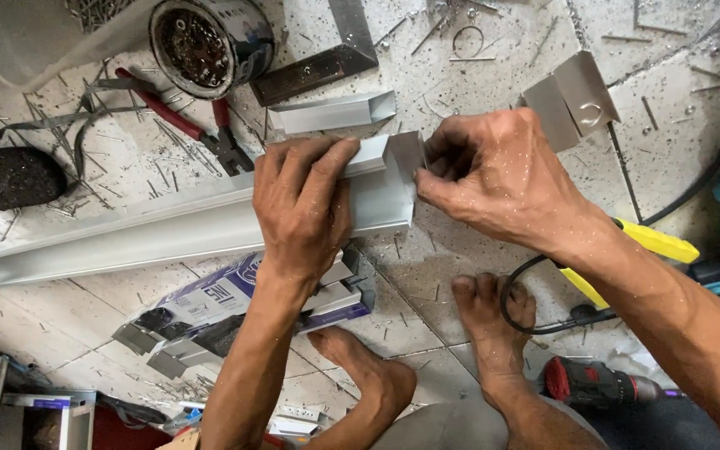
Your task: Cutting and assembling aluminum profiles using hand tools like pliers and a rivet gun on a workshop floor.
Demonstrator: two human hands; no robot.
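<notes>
The long channel (168, 229) under the left hand (302, 208) is smooth, pale grey metal with a soft shine. The small bent piece (406, 154) pinched by the right hand (493, 179) looks like the same metal. At 12 o'clock lies a short metal piece (335, 112), dull and smooth. The pliers (185, 121) at 10 o'clock have red plastic handles. The round tin (206, 42) at 11 o'clock is shiny metal. The floor (427, 283) is rough, speckled stone, dusted with tiny glittery metal bits.

Single head cam, looking straight down, sitting close over the hands (393, 187) and the speckled floor (477, 75); no second view.
</notes>
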